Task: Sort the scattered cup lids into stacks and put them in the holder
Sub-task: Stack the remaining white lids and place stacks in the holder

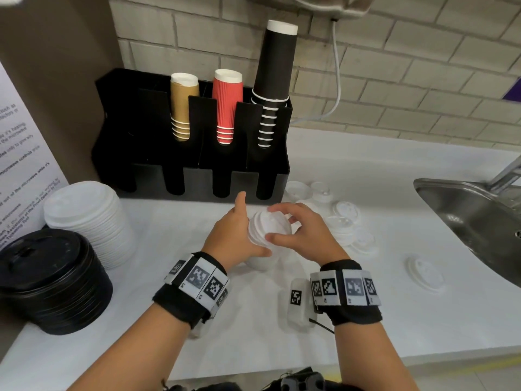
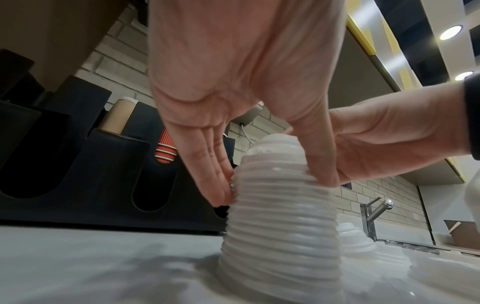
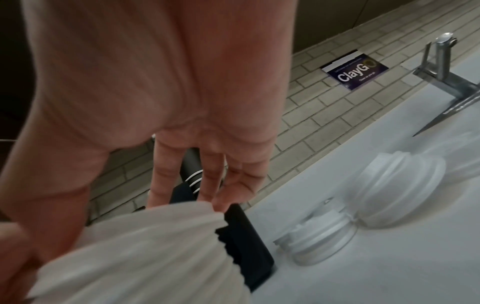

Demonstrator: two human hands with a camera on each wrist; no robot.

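Note:
A tall stack of small white lids [image 1: 269, 225] stands on the white counter [image 1: 197, 227] in front of the black holder [image 1: 194, 176]. My left hand [image 1: 249, 227] grips its left side, thumb low at the front and index finger sticking out straight. The left wrist view shows the stack [image 2: 280, 226] pinched between my left fingers [image 2: 215, 174] and thumb. My right hand [image 1: 282, 222] cups the stack's top, fingers curled over the far rim and thumb on the near rim. The stack [image 3: 145, 251] is blurred in the right wrist view. Several loose white lids [image 1: 345, 224] lie scattered to the right.
The holder carries tan, red and black cup stacks in its back slots. A big white lid stack [image 1: 90, 218] and a black lid stack [image 1: 50, 280] stand at the left. One lid [image 1: 425, 273] lies near the steel sink [image 1: 476, 221]. A tagged white block [image 1: 296, 300] lies near my right wrist.

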